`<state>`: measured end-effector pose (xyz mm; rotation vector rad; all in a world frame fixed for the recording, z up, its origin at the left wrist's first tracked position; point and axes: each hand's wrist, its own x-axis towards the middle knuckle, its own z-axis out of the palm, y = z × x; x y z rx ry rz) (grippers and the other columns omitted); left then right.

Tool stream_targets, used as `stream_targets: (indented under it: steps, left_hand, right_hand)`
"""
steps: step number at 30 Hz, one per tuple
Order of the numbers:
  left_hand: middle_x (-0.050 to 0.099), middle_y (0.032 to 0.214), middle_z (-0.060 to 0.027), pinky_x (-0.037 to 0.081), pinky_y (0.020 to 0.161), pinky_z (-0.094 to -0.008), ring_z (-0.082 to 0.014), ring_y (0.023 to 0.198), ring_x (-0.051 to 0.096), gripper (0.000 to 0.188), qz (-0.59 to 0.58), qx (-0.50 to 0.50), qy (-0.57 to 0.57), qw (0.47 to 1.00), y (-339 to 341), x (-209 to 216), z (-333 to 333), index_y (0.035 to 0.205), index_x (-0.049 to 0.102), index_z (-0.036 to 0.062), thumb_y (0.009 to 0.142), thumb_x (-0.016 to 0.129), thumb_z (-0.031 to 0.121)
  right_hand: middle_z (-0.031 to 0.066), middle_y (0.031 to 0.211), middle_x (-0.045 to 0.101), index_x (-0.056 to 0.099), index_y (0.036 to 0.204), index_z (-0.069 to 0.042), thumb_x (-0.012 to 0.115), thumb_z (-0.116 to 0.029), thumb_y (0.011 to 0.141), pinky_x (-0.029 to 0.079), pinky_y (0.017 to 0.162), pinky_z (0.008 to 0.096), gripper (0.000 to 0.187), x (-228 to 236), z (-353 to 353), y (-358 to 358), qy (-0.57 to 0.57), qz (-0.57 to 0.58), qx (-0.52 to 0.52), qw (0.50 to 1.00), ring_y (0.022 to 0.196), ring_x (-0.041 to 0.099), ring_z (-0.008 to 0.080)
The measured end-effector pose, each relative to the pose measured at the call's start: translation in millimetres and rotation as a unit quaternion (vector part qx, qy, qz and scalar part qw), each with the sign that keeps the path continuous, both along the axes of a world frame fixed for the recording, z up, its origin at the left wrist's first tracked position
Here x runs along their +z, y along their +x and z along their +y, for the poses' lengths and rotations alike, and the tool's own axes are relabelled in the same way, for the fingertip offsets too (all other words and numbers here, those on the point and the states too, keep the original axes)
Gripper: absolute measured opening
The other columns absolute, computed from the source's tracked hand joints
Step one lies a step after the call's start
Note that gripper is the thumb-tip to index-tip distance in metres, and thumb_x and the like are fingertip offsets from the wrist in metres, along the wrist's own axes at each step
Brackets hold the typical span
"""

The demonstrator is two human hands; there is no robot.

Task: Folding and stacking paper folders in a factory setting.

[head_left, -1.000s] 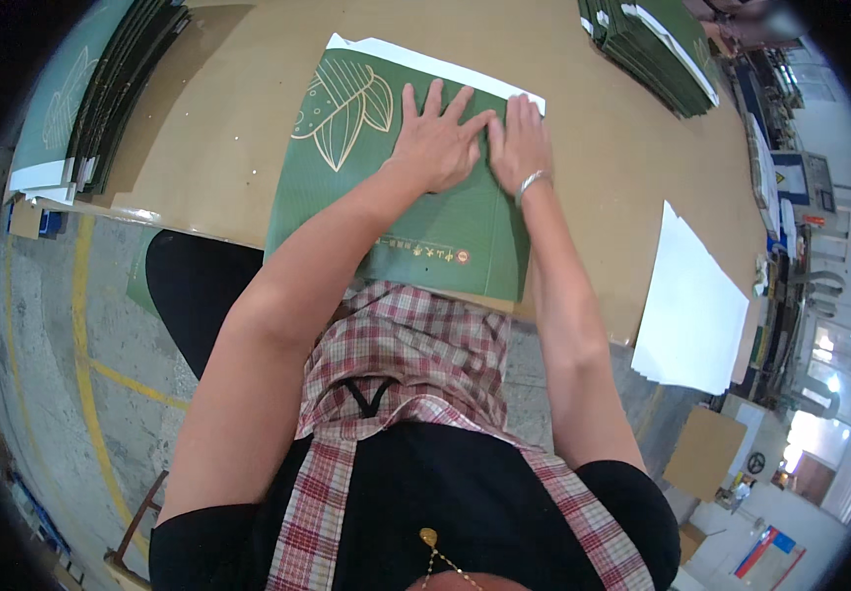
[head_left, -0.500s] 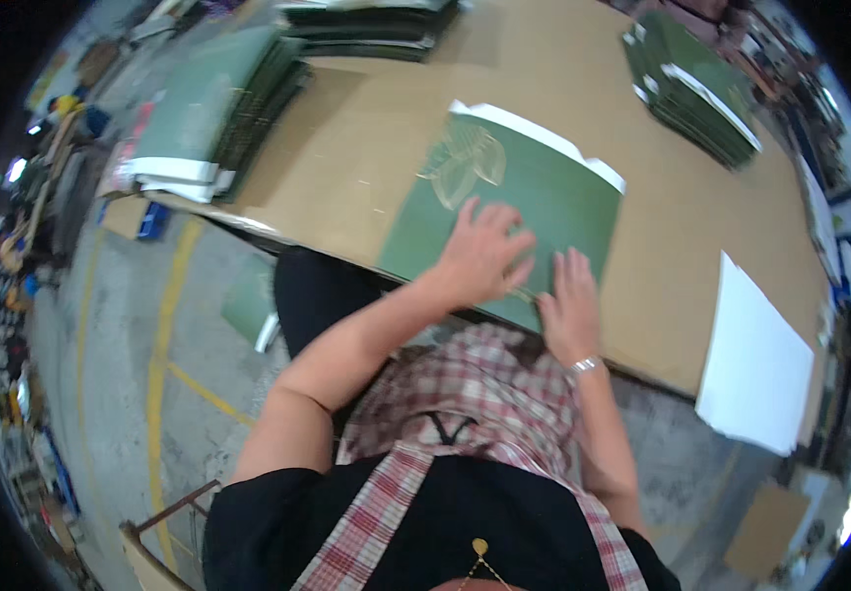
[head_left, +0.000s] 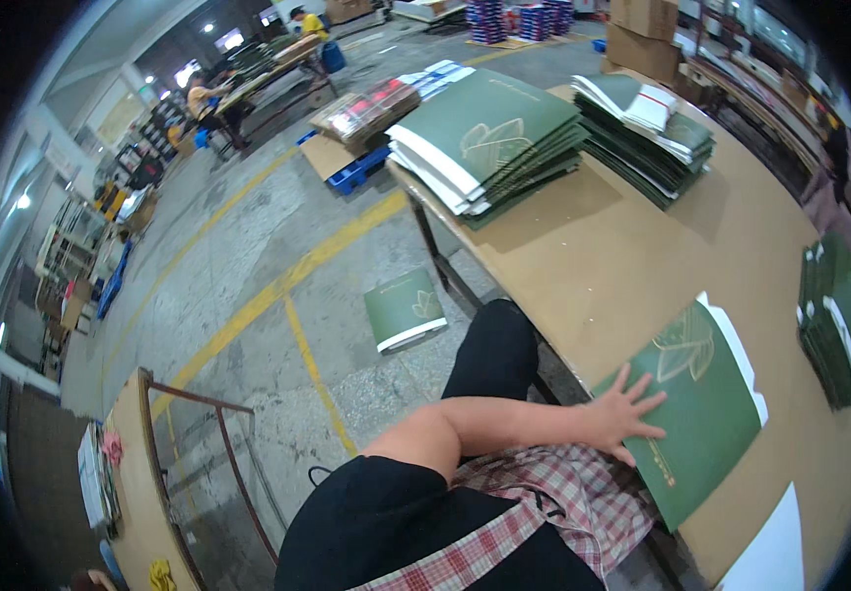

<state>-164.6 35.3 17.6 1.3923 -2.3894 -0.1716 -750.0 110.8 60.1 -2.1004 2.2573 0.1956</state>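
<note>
A green paper bag or folder (head_left: 706, 424) lies flat at the table's near edge, with a gold leaf outline on its face and a white strip along its far right side. My left hand (head_left: 626, 414) rests on its left part, fingers spread and holding nothing. My right hand is out of view. Below it, part of a white sheet (head_left: 772, 552) shows on the table.
A big stack of matching green pieces (head_left: 494, 133) stands on the table's far corner, beside a second stack (head_left: 642, 138). A third stack (head_left: 832, 325) lies at the right. One green piece (head_left: 406, 310) is on the floor. A metal-framed bench (head_left: 149, 473) stands lower left.
The view has swung left, showing more floor and workshop. My left hand has spread its fingers on the green piece; my right hand, earlier on it too, has left the view.
</note>
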Motion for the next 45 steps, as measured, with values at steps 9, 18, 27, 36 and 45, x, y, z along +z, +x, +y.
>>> stream_targets:
  steps: [9, 18, 27, 36, 45]
  left_hand:
    - [0.025, 0.159, -0.0184, 0.005, 0.108, -0.0780, -0.0516, 0.145, 0.017, 0.061, 0.047, 0.035, 0.001, 0.998, -9.1, -5.7, 3.2, 0.138, 0.054, 0.0374, 0.087, 0.049, 0.070]
    - [0.045, 0.147, -0.0209, 0.024, 0.113, -0.0642, -0.0437, 0.135, 0.041, 0.055, 0.161, -0.005, -0.004, 0.987, -24.6, -26.8, 1.9, 0.126, 0.064, 0.0131, 0.087, 0.058, 0.051]
    - [0.066, 0.122, -0.0127, 0.045, 0.104, -0.0413, -0.0309, 0.117, 0.059, 0.040, 0.229, -0.149, -0.015, 0.962, 11.3, -1.9, 18.4, 0.122, 0.067, 0.0089, 0.086, 0.073, 0.027]
    - [0.050, 0.135, -0.0102, 0.035, 0.109, -0.0537, -0.0315, 0.129, 0.046, 0.056, -0.053, 0.012, -0.107, 0.993, 16.0, 14.8, 51.0, 0.134, 0.055, 0.0170, 0.086, 0.069, 0.042]
    - [0.061, 0.081, -0.0050, 0.048, 0.064, -0.0405, -0.0248, 0.078, 0.061, 0.028, 0.002, -0.006, 0.130, 0.991, 24.2, 45.5, -19.3, 0.083, 0.061, 0.0126, 0.088, 0.068, 0.039]
  right_hand:
    - [0.0083, 0.121, 0.070, 0.068, 0.122, -0.006, 0.060, -0.024, 0.096, 0.049, 0.093, 0.0318, 0.032, 44.0, -113.0, 152.5, -0.201, -0.222, 0.045, 0.953, 0.106, 0.066, 0.0225]
    - [0.0243, 0.157, 0.028, 0.030, 0.154, -0.010, 0.093, -0.026, 0.053, 0.029, 0.115, 0.0501, 0.120, 61.4, -41.6, 397.9, -0.004, -0.216, 0.324, 0.921, 0.144, 0.026, 0.0451]
    - [0.0143, 0.135, 0.060, 0.061, 0.135, -0.013, 0.056, 0.001, 0.076, 0.038, 0.109, 0.0460, 0.061, -4.7, -47.5, 319.8, -0.128, -0.233, 0.311, 0.912, 0.127, 0.053, 0.0342]
    - [0.0097, 0.118, 0.065, 0.071, 0.118, -0.014, 0.070, -0.007, 0.075, 0.046, 0.092, 0.0407, 0.043, -11.2, -23.6, 339.4, -0.240, -0.222, 0.270, 0.906, 0.113, 0.058, 0.0305]
    - [0.0065, 0.105, 0.066, 0.073, 0.101, -0.011, 0.074, -0.013, 0.081, 0.048, 0.075, 0.0381, 0.020, 5.2, -60.2, 317.1, -0.089, -0.317, 0.172, 0.928, 0.085, 0.063, 0.0238]
